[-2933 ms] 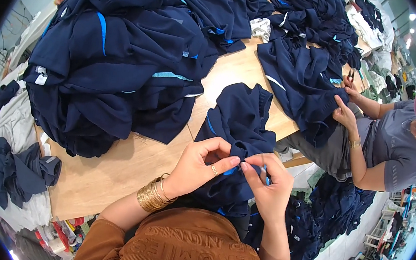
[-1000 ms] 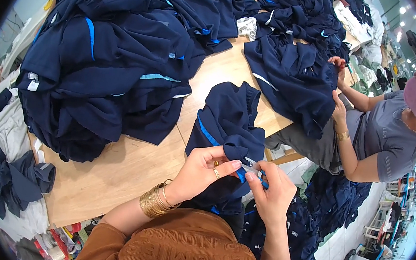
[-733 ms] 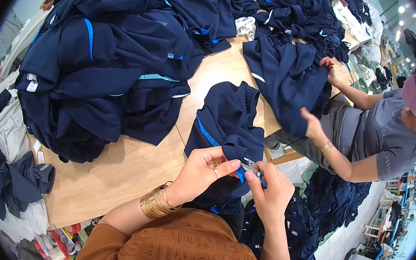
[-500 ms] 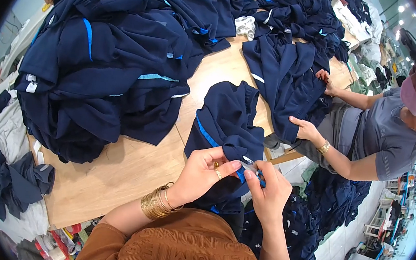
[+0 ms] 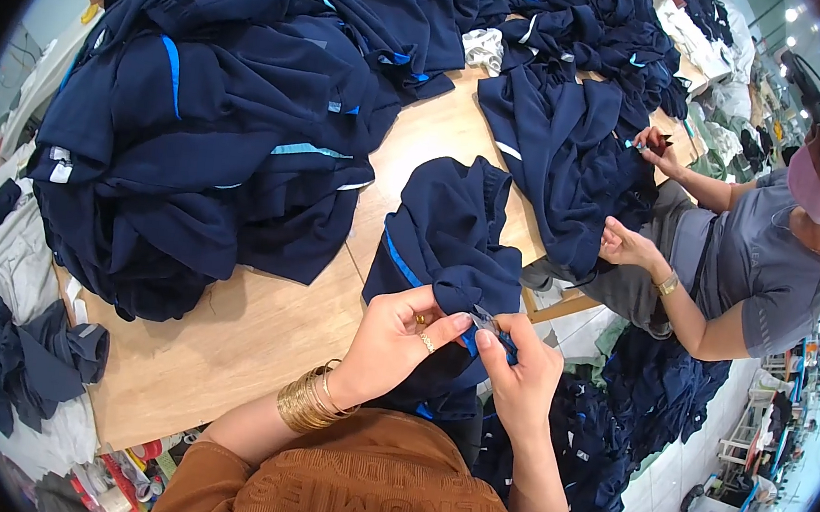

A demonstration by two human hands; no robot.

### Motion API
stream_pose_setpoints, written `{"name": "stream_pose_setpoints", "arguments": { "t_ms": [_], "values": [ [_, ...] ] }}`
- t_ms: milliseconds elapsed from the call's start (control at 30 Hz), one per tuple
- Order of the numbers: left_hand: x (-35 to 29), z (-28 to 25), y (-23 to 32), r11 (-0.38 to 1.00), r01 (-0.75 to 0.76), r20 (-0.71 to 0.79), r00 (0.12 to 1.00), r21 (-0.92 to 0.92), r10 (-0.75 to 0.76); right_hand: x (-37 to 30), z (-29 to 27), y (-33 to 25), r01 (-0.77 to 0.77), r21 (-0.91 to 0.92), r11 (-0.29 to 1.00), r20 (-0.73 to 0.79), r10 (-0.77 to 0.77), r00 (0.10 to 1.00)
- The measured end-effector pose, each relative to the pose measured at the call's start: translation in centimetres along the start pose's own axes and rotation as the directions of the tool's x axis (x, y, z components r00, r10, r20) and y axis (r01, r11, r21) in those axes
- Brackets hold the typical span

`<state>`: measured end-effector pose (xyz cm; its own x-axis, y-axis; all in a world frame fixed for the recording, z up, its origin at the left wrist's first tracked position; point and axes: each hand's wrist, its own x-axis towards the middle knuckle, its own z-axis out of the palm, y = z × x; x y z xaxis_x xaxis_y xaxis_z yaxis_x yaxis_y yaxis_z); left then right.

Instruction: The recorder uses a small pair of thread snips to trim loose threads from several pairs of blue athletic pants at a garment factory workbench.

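Observation:
A navy garment (image 5: 454,211) with a bright blue stripe lies over the near table edge and hangs down in front of me. My left hand (image 5: 392,338) pinches a folded edge of it between thumb and fingers. Closed just to the right of that, my right hand (image 5: 525,371) holds small thread snips (image 5: 485,320) with blue handles, partly covered by my fingers. The snips' metal blades lie against the pinched edge, and a bit of blue cloth shows below them. What exactly sits between the blades is too small to make out.
A large heap of navy garments (image 5: 204,137) covers the table's left. Beyond the wooden tabletop (image 5: 254,340), a co-worker (image 5: 727,247) at right handles navy trousers (image 5: 568,153). More navy garments (image 5: 574,450) lie low on my right. Another person's arm shows at the far left.
My right hand and the snips have shifted slightly left, closer to my left fingers. The co-worker's nearer hand has moved up and right, and their other hand has lifted a little.

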<state>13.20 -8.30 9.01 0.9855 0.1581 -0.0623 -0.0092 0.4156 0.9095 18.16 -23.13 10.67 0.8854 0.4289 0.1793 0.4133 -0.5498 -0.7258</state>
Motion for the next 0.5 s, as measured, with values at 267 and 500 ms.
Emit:
{"name": "stream_pose_setpoints", "arguments": {
  "t_ms": [267,500],
  "values": [
    [-0.33,-0.10,-0.23,1.000,-0.008,-0.017,1.000,-0.016,0.007,-0.10,0.16,0.05,-0.031,0.023,0.999,0.023,0.030,0.999],
    [-0.54,-0.15,-0.10,1.000,-0.010,-0.017,1.000,-0.017,0.010,0.02,-0.09,-0.10,-0.053,0.012,0.998,0.056,0.053,0.997]
  ]
}}
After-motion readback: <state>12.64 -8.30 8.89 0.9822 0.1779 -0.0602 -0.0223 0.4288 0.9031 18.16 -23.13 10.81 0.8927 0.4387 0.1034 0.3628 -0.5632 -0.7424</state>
